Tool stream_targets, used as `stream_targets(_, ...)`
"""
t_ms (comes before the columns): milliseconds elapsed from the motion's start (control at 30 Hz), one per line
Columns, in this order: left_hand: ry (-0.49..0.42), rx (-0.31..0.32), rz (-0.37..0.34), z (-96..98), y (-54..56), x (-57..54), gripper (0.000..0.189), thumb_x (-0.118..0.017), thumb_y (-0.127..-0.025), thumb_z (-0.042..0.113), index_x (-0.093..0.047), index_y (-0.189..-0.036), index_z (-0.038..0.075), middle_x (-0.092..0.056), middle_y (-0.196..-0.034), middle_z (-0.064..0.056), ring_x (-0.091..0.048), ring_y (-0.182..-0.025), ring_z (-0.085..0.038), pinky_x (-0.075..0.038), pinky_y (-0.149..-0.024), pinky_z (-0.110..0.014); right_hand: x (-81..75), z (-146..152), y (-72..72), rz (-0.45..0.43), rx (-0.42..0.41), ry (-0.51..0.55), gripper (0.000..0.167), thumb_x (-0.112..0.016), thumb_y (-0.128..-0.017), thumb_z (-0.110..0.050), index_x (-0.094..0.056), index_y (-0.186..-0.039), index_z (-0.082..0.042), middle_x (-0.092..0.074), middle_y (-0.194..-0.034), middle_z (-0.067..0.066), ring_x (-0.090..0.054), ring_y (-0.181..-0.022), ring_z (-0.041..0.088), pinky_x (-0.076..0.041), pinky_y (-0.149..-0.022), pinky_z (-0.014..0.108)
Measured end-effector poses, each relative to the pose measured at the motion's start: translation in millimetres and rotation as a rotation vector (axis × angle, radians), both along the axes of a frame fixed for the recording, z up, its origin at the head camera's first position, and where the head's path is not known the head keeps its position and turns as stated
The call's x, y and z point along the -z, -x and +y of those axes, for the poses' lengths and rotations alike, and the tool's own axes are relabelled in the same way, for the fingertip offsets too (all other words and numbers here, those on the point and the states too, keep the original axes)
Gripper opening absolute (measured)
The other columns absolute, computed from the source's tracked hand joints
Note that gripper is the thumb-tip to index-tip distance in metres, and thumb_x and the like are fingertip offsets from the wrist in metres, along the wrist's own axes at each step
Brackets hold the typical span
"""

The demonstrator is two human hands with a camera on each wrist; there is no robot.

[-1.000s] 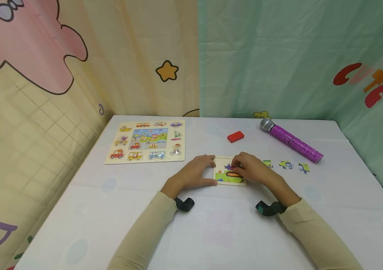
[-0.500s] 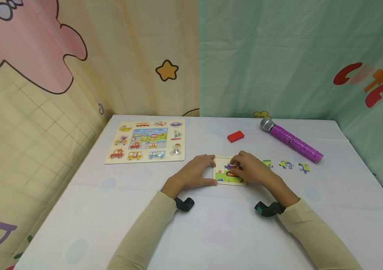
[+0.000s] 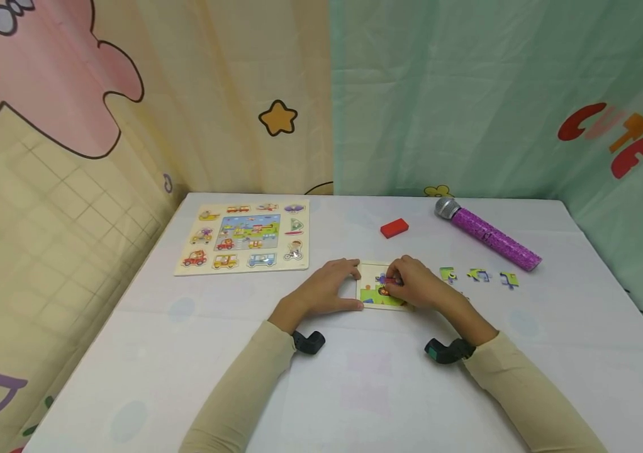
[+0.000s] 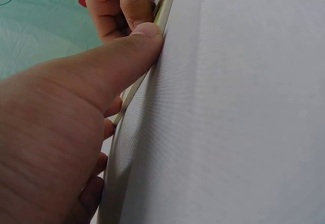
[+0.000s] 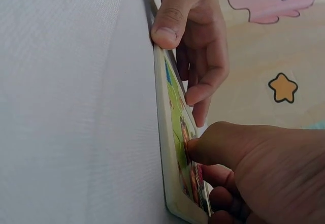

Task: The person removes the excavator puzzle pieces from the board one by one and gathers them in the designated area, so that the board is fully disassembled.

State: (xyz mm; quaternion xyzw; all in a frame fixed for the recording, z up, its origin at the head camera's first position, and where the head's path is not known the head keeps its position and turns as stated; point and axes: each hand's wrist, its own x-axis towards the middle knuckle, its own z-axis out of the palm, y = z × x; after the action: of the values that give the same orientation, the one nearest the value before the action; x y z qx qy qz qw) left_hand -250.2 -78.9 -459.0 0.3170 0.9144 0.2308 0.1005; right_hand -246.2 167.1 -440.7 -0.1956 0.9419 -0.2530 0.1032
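A small wooden jigsaw puzzle board (image 3: pixel 368 296) with a green and cream vehicle picture lies on the table in the head view. My left hand (image 3: pixel 329 288) grips its left end, thumb at the near corner and fingers at the far one. Over the board's right half, my right hand (image 3: pixel 419 283) pinches a puzzle piece (image 5: pixel 195 176), mostly hidden by the fingers. In the right wrist view, the thumb tip is right at the picture. Loose pieces lie right of that hand: a green piece (image 3: pixel 448 275), a middle piece (image 3: pixel 479 275) and a yellow-green piece (image 3: pixel 509 280).
Behind the board sits a red block (image 3: pixel 394 228). A purple glittery microphone (image 3: pixel 494 239) lies at the back right, and a larger vehicle puzzle board (image 3: pixel 299 257) at the back left. Patterned curtains (image 3: pixel 446 94) hang behind the white table (image 3: pixel 355 390).
The right hand has shifted slightly left over the board, covering more of the vehicle and uncovering more of the nearest loose piece. The left hand keeps its grip.
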Motion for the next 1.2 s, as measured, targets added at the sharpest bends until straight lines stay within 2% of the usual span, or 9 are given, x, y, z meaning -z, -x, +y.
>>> stream_targets(100, 0.002, 0.004, 0.006, -0.4, 0.6, 0.5, 0.057, -0.077, -0.087, 0.05, -0.058, -0.131, 0.019, -0.034, -0.161, 0.001, -0.026, -0.149, -0.02, -0.021, -0.12, -0.034, 1.8, -1.9, -1.6, -0.008, -0.011, 0.021, 0.019, -0.072, -0.093, -0.012, -0.062, -0.106, -0.003, -0.052, -0.102, 0.01, -0.051, -0.091, 0.024, -0.048, -0.082, 0.039)
stream_targets(233, 0.001, 0.006, 0.005, -0.4, 1.0, 1.3, 0.057, -0.077, -0.087, 0.051, -0.058, -0.13, 0.019, -0.035, -0.161, 0.002, -0.025, -0.149, -0.019, -0.021, -0.12, -0.034, 2.1, -2.6, -4.3, -0.023, -0.015, 0.038, 0.031, -0.068, -0.095, -0.009, -0.058, -0.122, 0.001, -0.05, -0.109, 0.013, -0.053, -0.095, 0.024, -0.052, -0.089, 0.04)
stream_targets(400, -0.002, 0.006, 0.004, 0.0, 0.8, 1.7, 0.057, -0.077, -0.087, 0.051, -0.057, -0.13, 0.019, -0.034, -0.161, 0.002, -0.025, -0.149, -0.019, -0.022, -0.12, -0.035, 2.7, -1.2, -4.8, -0.015, -0.031, 0.029, 0.043, -0.064, -0.099, -0.013, -0.054, -0.139, 0.0, -0.052, -0.107, 0.013, -0.053, -0.089, 0.022, -0.052, -0.081, 0.035)
stream_targets(467, 0.001, 0.003, 0.004, 0.1, 0.6, 1.1, 0.057, -0.076, -0.087, 0.052, -0.057, -0.13, 0.019, -0.034, -0.161, 0.002, -0.025, -0.149, -0.019, -0.022, -0.12, -0.035, 3.2, -2.0, -4.9, -0.007, -0.032, 0.023, 0.043, -0.066, -0.099, -0.016, -0.056, -0.138, -0.002, -0.052, -0.104, 0.012, -0.052, -0.087, 0.022, -0.05, -0.077, 0.033)
stream_targets(567, 0.004, 0.0, 0.004, 0.1, 0.0, -0.5, 0.057, -0.077, -0.087, 0.051, -0.057, -0.131, 0.019, -0.034, -0.161, 0.002, -0.025, -0.149, -0.019, -0.022, -0.12, -0.036, 3.0, -3.8, -5.5, 0.006, -0.029, 0.021, 0.041, -0.069, -0.097, -0.018, -0.058, -0.133, -0.001, -0.052, -0.105, 0.012, -0.053, -0.089, 0.023, -0.051, -0.08, 0.035)
stream_targets(667, 0.005, -0.002, 0.002, -0.2, -0.4, -1.5, 0.057, -0.077, -0.087, 0.051, -0.057, -0.131, 0.019, -0.034, -0.162, 0.002, -0.025, -0.149, -0.019, -0.022, -0.12, -0.036, 3.6, -5.0, -5.7, 0.002, -0.02, 0.057, 0.038, -0.069, -0.097, -0.015, -0.058, -0.129, 0.001, -0.053, -0.104, 0.012, -0.053, -0.091, 0.023, -0.051, -0.082, 0.037)
stream_targets(867, -0.004, 0.003, 0.002, -1.0, 0.0, -1.4, 0.057, -0.077, -0.087, 0.05, -0.057, -0.131, 0.019, -0.035, -0.161, 0.002, -0.025, -0.149, -0.02, -0.023, -0.12, -0.037, 6.7, -5.6, -5.7, -0.034, 0.017, 0.131, 0.038, -0.07, -0.096, -0.011, -0.055, -0.128, 0.003, -0.05, -0.102, 0.012, -0.05, -0.091, 0.024, -0.048, -0.078, 0.034)
stream_targets(1033, -0.009, 0.011, 0.008, -1.1, 1.1, 1.1, 0.057, -0.077, -0.087, 0.051, -0.057, -0.13, 0.019, -0.035, -0.161, 0.002, -0.026, -0.149, -0.02, -0.023, -0.12, -0.037, 5.6, -5.5, -6.4, -0.041, 0.048, 0.155, 0.037, -0.071, -0.095, -0.011, -0.054, -0.126, -0.001, -0.05, -0.103, 0.012, -0.051, -0.09, 0.025, -0.049, -0.078, 0.034)
stream_targets(1200, -0.009, 0.009, 0.011, -0.8, 1.8, 2.4, 0.057, -0.076, -0.087, 0.052, -0.057, -0.13, 0.019, -0.035, -0.161, 0.002, -0.026, -0.149, -0.02, -0.023, -0.12, -0.037, 2.6, -4.8, -6.7, -0.036, 0.04, 0.177, 0.036, -0.072, -0.095, -0.009, -0.052, -0.124, -0.003, -0.052, -0.104, 0.012, -0.052, -0.091, 0.025, -0.051, -0.079, 0.035)
